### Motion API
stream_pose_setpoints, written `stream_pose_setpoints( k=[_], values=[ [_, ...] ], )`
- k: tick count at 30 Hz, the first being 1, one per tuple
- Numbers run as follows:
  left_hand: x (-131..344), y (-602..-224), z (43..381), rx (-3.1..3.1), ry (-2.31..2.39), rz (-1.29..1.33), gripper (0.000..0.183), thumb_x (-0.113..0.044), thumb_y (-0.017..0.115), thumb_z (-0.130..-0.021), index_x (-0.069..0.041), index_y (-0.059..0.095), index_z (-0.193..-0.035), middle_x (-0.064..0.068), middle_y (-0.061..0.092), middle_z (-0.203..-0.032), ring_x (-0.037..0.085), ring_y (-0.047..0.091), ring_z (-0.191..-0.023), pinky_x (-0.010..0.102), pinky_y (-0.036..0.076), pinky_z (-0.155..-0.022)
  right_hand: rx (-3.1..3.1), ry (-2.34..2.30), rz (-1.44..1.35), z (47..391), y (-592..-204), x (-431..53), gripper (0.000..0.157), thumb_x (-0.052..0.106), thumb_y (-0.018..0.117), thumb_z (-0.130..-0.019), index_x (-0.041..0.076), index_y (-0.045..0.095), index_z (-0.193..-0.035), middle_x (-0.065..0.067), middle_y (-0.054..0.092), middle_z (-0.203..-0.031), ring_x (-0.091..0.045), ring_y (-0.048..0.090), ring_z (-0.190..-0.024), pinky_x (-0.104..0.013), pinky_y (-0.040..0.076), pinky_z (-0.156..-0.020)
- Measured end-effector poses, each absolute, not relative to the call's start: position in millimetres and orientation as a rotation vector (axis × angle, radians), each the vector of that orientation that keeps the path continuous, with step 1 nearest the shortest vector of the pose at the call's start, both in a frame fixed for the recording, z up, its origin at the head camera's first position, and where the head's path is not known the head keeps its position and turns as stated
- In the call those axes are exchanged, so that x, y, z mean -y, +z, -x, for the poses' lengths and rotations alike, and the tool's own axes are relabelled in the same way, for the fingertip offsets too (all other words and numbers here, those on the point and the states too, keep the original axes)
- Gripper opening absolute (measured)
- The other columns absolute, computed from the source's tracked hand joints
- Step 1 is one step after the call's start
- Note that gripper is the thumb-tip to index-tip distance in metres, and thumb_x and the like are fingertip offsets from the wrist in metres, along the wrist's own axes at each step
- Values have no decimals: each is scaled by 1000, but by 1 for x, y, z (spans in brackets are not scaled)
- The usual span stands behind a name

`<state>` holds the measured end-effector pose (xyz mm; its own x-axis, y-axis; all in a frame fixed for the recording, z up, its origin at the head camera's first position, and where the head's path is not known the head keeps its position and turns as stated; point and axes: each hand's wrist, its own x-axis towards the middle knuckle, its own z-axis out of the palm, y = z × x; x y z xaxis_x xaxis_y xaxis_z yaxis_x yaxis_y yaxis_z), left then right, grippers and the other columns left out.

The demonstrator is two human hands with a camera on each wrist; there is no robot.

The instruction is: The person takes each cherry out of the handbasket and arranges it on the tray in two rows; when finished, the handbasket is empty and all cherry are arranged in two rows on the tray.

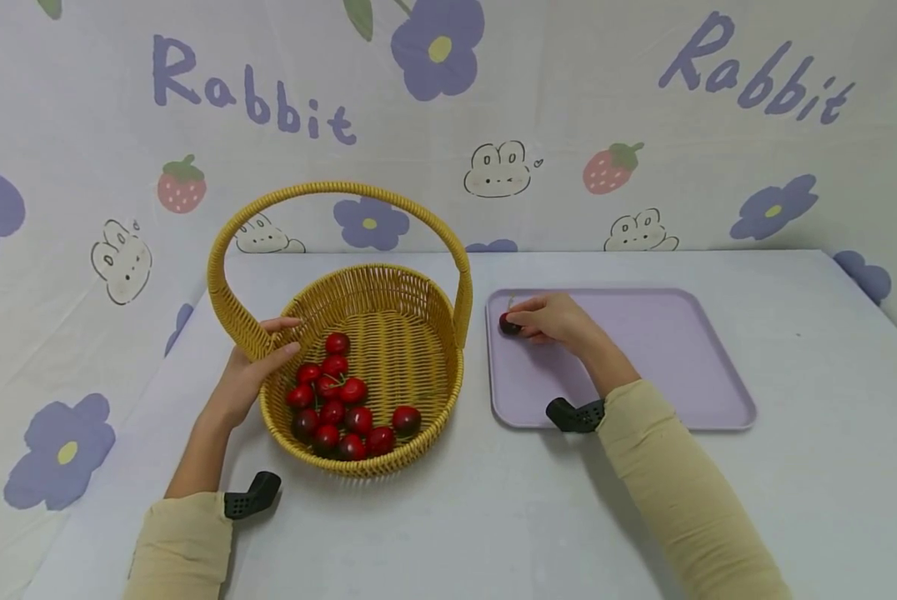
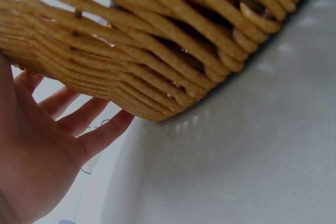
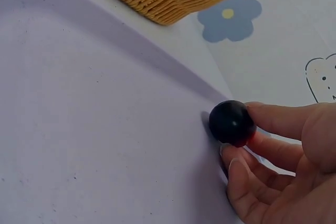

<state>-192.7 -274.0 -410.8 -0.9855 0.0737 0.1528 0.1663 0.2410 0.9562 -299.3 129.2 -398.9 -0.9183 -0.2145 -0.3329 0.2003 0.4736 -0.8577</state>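
On the left of the table stands a yellow woven basket (image 1: 369, 467) with a tall arched handle. Dark red cherries (image 1: 354, 389), several of them, lie in its near left part. My left hand (image 1: 249, 375) grips the basket's left side at the foot of the handle, with fingers spread against the weave in the left wrist view. Between thumb and fingers my right hand (image 1: 561, 321) pinches a single dark cherry (image 3: 231, 121), its stem pointing up. That cherry is close over the far left corner of the lilac tray (image 1: 658, 358).
The tray lies flat just right of the basket, with a low raised rim. Behind the white table (image 1: 448, 533) hangs a patterned cloth (image 1: 568, 75) with rabbits, flowers and strawberries. A black wrist mount (image 1: 253, 495) shows at the left sleeve, another (image 1: 574, 415) at the right.
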Motion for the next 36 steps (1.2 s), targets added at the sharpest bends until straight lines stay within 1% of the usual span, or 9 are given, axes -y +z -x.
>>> stream_pose_setpoints(
  k=[4, 9, 14, 20, 26, 29, 32, 34, 36],
  values=[
    [273, -410, 193, 2416, -1874, 232, 45, -18, 56, -96, 5, 45, -133, 18, 44, -135, 25, 44, -122, 19, 39, -91, -2331, -1424, 26, 301, -399, -130, 37, 17, 64, -92, -4, 60, -122, -9, 66, -98, -11, 58, -77, -24, 49, -70],
    [274, -411, 192, 2420, -1877, 225, 45, -18, 56, -95, 5, 45, -133, 18, 44, -135, 27, 43, -123, 21, 39, -93, -2327, -1430, 25, 302, -401, -129, 37, 17, 61, -94, -4, 59, -124, -13, 64, -108, -12, 57, -79, -22, 49, -70],
    [275, -412, 193, 2425, -1870, 233, 45, -18, 56, -96, 4, 44, -133, 17, 44, -135, 28, 42, -123, 21, 39, -93, -2350, -1412, 6, 301, -399, -129, 39, 20, 56, -97, -5, 56, -128, -18, 59, -118, -13, 57, -84, -24, 50, -74],
    [275, -411, 194, 2425, -1875, 232, 45, -18, 56, -96, 4, 44, -134, 16, 44, -135, 29, 42, -124, 21, 39, -92, -2356, -1412, -22, 300, -397, -130, 40, 21, 55, -97, -4, 56, -127, -18, 59, -117, -15, 57, -86, -25, 50, -77],
    [274, -409, 193, 2428, -1882, 219, 45, -19, 56, -96, 3, 45, -133, 16, 44, -135, 28, 42, -124, 24, 38, -95, -2338, -1446, -21, 300, -400, -132, 39, 21, 54, -98, -5, 56, -127, -17, 58, -114, -17, 57, -88, -26, 51, -79],
    [274, -409, 193, 2431, -1881, 213, 45, -19, 56, -95, 3, 45, -133, 16, 45, -135, 28, 42, -125, 28, 37, -97, -2313, -1487, -17, 300, -400, -136, 41, 21, 52, -99, -7, 52, -130, -19, 57, -113, -20, 57, -93, -29, 50, -83],
    [274, -409, 193, 2438, -1875, 213, 45, -19, 56, -95, 3, 45, -133, 16, 44, -136, 27, 41, -125, 31, 36, -99, -2280, -1528, -11, 297, -396, -141, 46, 22, 50, -99, -9, 47, -133, -24, 55, -119, -26, 56, -100, -31, 49, -86],
    [274, -409, 193, 2439, -1872, 218, 45, -19, 56, -95, 3, 45, -133, 16, 44, -136, 27, 41, -125, 30, 35, -98, -2238, -1564, -1, 295, -392, -146, 49, 25, 49, -100, -8, 44, -136, -24, 52, -125, -27, 54, -104, -31, 48, -87],
    [275, -408, 194, 2434, -1875, 223, 45, -18, 56, -95, 4, 45, -133, 16, 44, -136, 27, 41, -125, 28, 36, -97, -2160, -1635, 3, 293, -386, -151, 52, 29, 47, -101, -6, 41, -138, -23, 49, -129, -24, 55, -103, -29, 48, -85]
  ],
)
